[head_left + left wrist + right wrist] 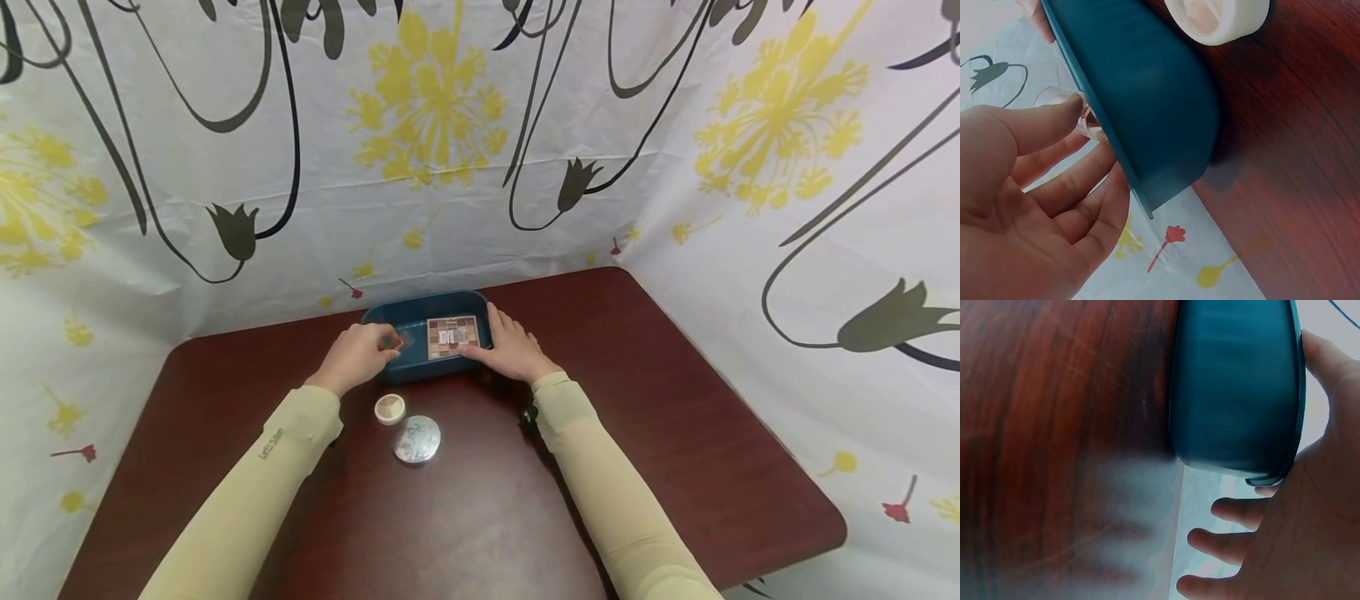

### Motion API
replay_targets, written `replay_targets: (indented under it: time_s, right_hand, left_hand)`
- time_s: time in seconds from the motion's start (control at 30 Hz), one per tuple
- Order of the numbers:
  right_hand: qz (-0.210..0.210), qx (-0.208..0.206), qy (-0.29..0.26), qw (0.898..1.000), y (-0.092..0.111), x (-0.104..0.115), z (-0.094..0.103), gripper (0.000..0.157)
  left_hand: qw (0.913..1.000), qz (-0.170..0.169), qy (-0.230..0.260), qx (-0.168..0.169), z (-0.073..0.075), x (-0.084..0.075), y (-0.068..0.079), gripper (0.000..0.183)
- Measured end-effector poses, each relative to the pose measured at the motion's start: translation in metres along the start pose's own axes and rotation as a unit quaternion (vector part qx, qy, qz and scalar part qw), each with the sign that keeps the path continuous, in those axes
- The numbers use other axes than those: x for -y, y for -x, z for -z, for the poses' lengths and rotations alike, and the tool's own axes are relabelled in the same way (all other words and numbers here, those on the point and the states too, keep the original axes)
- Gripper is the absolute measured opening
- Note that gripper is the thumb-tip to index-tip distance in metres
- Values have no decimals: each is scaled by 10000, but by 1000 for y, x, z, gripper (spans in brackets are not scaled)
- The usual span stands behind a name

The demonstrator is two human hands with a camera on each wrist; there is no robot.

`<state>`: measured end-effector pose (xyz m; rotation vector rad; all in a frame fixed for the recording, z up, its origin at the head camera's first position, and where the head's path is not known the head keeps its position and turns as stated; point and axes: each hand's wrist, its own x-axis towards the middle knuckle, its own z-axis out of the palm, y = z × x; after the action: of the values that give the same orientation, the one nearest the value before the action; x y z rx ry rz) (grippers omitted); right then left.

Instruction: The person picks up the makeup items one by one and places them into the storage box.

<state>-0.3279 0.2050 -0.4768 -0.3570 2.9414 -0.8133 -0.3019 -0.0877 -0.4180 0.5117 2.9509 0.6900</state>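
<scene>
A teal tray [422,372] stands near the table's back edge, with a makeup palette [452,337] lying inside on the right. At the tray's left end, my left hand [358,357] pinches a small clear cylindrical container [1054,97] between thumb and fingers, just at the rim. What the container holds is too hidden to tell. My right hand [517,345] rests against the tray's right end. Its thumb reaches over the front rim toward the palette; in the right wrist view several fingers [1222,545] stretch out loosely beside the tray's outer wall.
In front of the tray lie a small round cream-coloured pot [389,409] with a sectioned top and a shiny round silver compact [417,440]. The dark red wooden table [465,517] meets a flower-printed white cloth [315,250] behind it.
</scene>
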Motion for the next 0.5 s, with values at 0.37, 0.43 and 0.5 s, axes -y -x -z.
replay_targets:
  time_s: [0.37, 0.43, 0.5]
  right_hand:
    - [21, -49, -52, 10000, 2, 2, 3, 110]
    - [22, -28, -71, 10000, 3, 2, 2, 111]
    - [21, -3, -77, 10000, 3, 2, 2, 111]
  left_hand:
    - [9984, -222, -300, 415, -1, -2, -9, 19]
    - [9977, -242, -367, 523, 0, -2, -11, 19]
    - [9965, -292, -424, 664, 1, -1, -13, 18]
